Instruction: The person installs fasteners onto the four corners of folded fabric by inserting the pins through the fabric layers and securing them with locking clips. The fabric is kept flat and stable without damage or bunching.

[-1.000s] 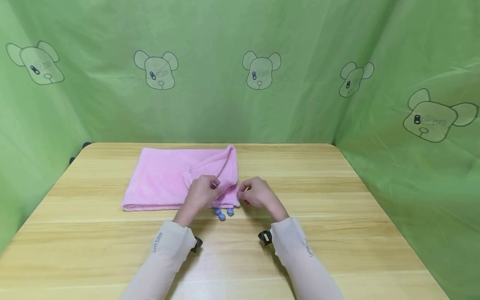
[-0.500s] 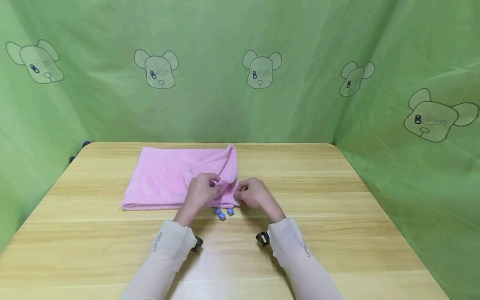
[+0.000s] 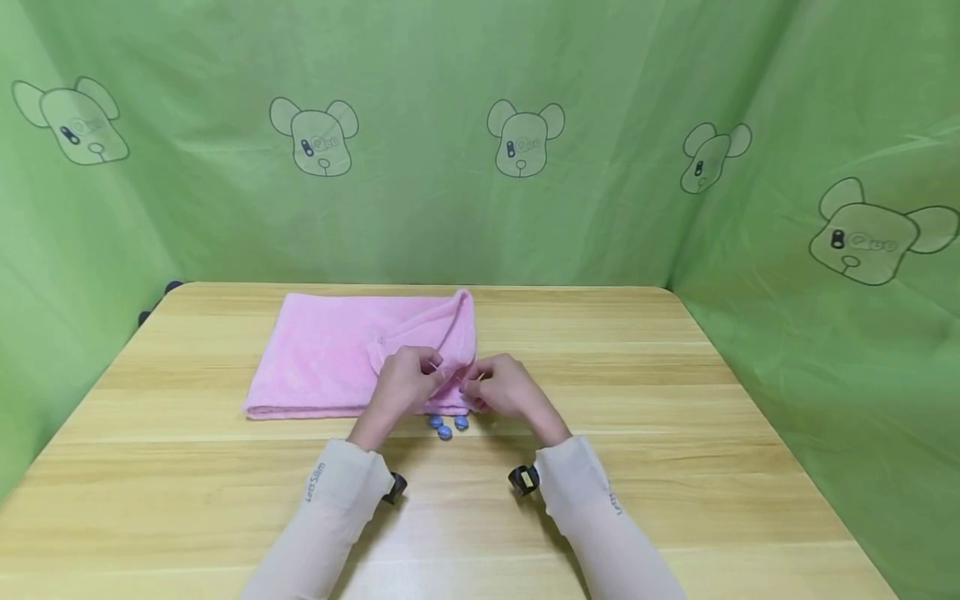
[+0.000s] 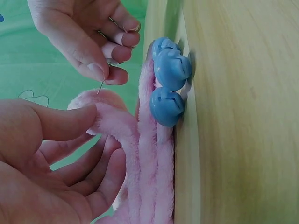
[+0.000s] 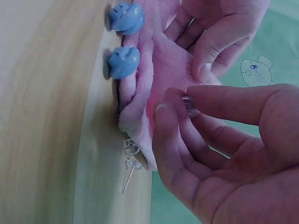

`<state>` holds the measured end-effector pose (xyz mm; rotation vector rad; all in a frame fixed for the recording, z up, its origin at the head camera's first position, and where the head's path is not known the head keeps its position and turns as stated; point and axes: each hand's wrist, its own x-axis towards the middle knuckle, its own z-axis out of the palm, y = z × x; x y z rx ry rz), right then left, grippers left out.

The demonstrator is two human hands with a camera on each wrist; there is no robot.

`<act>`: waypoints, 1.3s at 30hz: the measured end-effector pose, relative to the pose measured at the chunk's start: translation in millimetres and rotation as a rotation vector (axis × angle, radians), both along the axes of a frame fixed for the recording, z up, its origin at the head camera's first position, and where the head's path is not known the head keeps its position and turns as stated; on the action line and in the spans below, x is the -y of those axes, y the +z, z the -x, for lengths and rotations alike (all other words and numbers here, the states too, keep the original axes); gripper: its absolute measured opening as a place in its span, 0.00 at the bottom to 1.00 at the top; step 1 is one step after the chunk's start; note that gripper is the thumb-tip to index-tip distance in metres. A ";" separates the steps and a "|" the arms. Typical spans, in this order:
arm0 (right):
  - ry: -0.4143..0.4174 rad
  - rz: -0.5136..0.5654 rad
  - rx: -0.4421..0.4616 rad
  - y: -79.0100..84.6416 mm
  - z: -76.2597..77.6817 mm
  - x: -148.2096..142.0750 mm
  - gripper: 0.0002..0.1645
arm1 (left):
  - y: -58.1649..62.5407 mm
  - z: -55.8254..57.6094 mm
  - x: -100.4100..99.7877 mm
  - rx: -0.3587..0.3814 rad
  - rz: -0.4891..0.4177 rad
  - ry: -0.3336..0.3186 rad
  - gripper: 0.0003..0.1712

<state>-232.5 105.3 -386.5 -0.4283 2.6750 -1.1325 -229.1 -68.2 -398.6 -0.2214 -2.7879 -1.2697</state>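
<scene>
A folded pink plush blanket [image 3: 322, 350] lies on the table, its near right corner turned up. My left hand [image 3: 405, 379] pinches that raised layer between thumb and fingers. From the right, my right hand [image 3: 504, 385] pinches a clear-headed pin [image 5: 189, 106] between thumb and fingertips. In the left wrist view the pin's thin metal point is at the raised blanket edge [image 4: 105, 100]; whether it enters the fabric I cannot tell. Several small blue plastic caps [image 4: 167, 106] sit against the blanket's front edge, below both hands.
More clear-headed pins [image 5: 131, 168] lie on the wooden table [image 3: 637, 483] beside the blanket's right corner, as the right wrist view shows. A green curtain [image 3: 420, 217] with bear-head drawings surrounds the table at the back and sides.
My right hand has moved a little left, bringing the pin to the raised blanket corner. The left hand keeps its hold almost unmoved, and the blue caps stay in place.
</scene>
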 end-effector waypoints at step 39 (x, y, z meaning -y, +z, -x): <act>-0.033 0.083 0.002 -7.5 -0.8 7.4 0.06 | -1.2 0.6 -0.8 0.044 -0.014 -0.046 0.03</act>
